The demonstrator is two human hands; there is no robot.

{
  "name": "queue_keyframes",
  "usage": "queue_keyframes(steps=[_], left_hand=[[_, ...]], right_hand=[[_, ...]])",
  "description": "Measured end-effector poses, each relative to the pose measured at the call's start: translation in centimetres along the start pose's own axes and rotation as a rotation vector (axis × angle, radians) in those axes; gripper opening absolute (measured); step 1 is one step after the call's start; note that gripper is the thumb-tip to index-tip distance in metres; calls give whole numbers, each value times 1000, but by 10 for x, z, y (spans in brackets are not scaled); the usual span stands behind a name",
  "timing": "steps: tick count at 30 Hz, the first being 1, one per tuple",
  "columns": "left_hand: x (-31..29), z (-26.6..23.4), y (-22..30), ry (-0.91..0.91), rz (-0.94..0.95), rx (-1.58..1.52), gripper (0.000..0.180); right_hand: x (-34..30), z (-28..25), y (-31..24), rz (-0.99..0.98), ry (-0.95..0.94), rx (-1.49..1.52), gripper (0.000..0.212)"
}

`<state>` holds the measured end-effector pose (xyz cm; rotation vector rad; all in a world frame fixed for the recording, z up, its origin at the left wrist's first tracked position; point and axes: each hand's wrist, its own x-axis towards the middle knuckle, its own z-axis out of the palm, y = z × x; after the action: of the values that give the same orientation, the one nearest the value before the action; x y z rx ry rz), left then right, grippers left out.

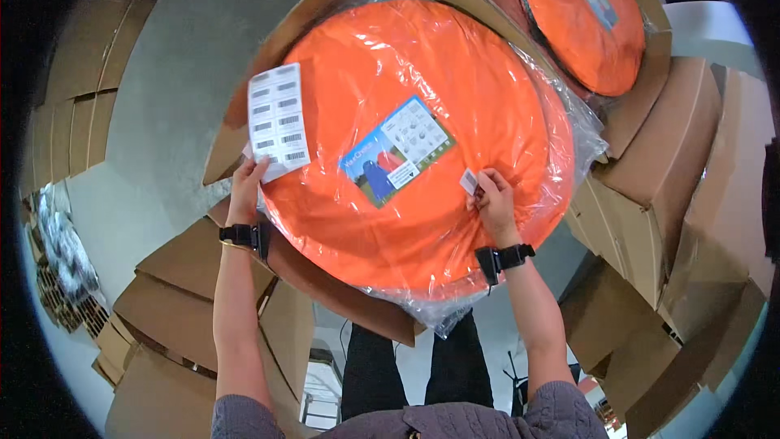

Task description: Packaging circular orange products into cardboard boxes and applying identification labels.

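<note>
A small sticker (469, 181) is pinched between the thumb and fingertips of the right hand (494, 202) and is held against the plastic wrap of an orange disc (422, 73), right of a blue and white label (396, 151) at the disc's middle. A sheet of barcode stickers (278, 122) is gripped at its near edge by the closed fingers of the left hand (244, 189), at the disc's left rim. A black band is worn on each wrist. The disc, sealed in a clear bag, lies flat across an open carton (244, 110), whose flaps show at the left and near sides. A second orange disc (581, 16) stands in another carton (650, 89) at the far right. Flattened cartons (175, 276) are stacked at the near left, and more boxes (691, 219) at the right.
</note>
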<state>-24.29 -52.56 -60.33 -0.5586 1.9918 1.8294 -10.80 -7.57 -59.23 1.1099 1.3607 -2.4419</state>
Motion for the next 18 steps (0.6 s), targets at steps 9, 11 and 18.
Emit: queue_keyframes(steps=[9,11,18], left_hand=[[29,-7,3,3,-183,84,30],[17,3,14,-45,-137,127,31],[-105,0,64,29,-286,110,40]], right_hand=[[-1,10,-6,48,-83,-7,14],[3,0,-13,45,-79,-10,14],[-6,-21,-52,30,-159,42,20]])
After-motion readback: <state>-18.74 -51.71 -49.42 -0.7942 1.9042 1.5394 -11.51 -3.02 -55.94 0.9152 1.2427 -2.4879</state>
